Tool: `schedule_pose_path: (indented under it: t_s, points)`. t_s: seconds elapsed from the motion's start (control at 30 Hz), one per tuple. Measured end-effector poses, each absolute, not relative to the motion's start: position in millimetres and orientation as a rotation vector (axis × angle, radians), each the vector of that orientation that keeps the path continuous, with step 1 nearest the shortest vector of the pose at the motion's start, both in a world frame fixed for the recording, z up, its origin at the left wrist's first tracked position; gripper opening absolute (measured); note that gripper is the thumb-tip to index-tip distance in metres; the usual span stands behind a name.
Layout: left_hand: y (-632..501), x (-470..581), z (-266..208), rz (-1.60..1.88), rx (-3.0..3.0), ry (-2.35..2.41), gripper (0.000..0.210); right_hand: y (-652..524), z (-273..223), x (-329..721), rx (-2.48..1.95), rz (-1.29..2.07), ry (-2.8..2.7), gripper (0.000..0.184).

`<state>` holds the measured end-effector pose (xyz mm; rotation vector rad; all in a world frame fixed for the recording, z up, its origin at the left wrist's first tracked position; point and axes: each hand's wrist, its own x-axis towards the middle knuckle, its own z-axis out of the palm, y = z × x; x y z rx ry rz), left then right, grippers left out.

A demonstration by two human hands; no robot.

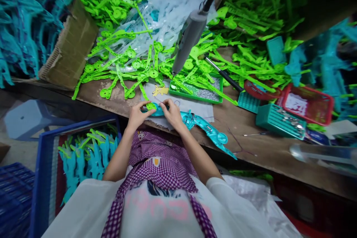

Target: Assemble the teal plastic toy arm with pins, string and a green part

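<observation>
A long teal plastic shell (199, 121) lies along the table's front edge, its left end under both hands. My left hand (138, 116) is closed around that end, with finger and thumb pressed on the rounded end of a bright green plastic arm (151, 106). Close beside it, my right hand (172, 114) pinches at a thin dark wire that loops near its fingertips. The hand partly hides the shell there. More thin wire (232, 134) trails from the shell's right part onto the tabletop.
A hanging electric screwdriver (189, 37) points down above a green tray (195, 96) of small screws. Piles of green arms (134, 59) cover the table's back. At right are a teal basket (279, 122) and red basket (329, 108). A blue crate (44, 178) stands at lower left.
</observation>
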<state>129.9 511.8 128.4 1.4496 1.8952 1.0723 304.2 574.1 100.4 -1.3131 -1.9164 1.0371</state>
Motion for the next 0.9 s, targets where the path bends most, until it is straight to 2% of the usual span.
schedule_pose_path:
  t_s: [0.27,0.63,0.9]
  points:
    - [503.7,123.4,116.3,1.055,1.424,1.952,0.044,574.9,101.4,304.1,-1.303,1.03,-1.95,0.024]
    - [506.7,125.5,130.0,0.693,1.606,2.002,0.044,571.0,103.9,298.8,-1.296,1.028,-2.015,0.023]
    - [508.3,127.5,126.5,0.776,1.485,2.035,0.038,572.8,113.8,296.2,-1.35,0.993,-2.156,0.017]
